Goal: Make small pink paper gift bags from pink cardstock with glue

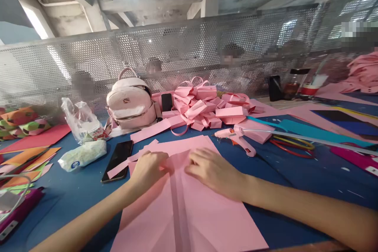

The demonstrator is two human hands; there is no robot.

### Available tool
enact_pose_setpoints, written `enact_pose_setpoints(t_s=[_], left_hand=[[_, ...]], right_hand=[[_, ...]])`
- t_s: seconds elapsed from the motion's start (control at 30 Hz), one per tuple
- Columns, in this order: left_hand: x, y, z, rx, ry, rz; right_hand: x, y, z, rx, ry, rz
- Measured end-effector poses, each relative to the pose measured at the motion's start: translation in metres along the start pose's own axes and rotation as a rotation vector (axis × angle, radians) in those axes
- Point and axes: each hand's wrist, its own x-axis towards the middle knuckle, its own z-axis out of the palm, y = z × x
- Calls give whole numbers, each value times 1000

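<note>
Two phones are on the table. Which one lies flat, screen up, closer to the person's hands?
The black phone flat on the blue table, just beyond the left hand. The other phone stands against the pink backpack.

- honestly no text I can actually read anywhere
- white packet (pixel 82 154) on the surface has a blue round logo, way too blurry to make out
</note>
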Motion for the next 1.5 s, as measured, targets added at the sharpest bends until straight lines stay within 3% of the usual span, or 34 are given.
enact_pose_setpoints(t_s=[0.1,0.17,0.3,0.37,0.47,0.57,0.63,0.83,0.97,1.13,1.23,1.37,1.5], left_hand=[[-5,-2,5,51,92,60],[-10,-4,10,85,127,127],[-25,-5,25,147,186,289],[-32,-3,34,265,298,409],[-42,0,42,431,391,511],[-47,2,43,469,392,547],[-49,1,44,476,383,553],[-51,-1,49,437,283,553],[-56,-5,41,441,253,553],[-75,-31,23,540,339,521],[-93,-55,22,600,345,454],[-116,-78,31,647,296,385],[-125,-80,33,633,293,338]], right_hand=[[-2,-5,13,-14,-44,-54],[-2,-4,17,-46,1,-77],[0,-5,14,-151,294,-201],[-1,-13,11,-170,409,-243],[-7,-34,10,-165,354,-206],[-14,-51,13,-165,273,-41],[-15,-54,16,-180,157,4],[-2,-46,33,-150,66,-37],[-4,-33,36,-148,5,-5],[-41,2,27,-187,6,17],[-70,18,22,-154,107,66],[-98,24,21,-75,133,190],[-105,21,28,-101,139,254]])
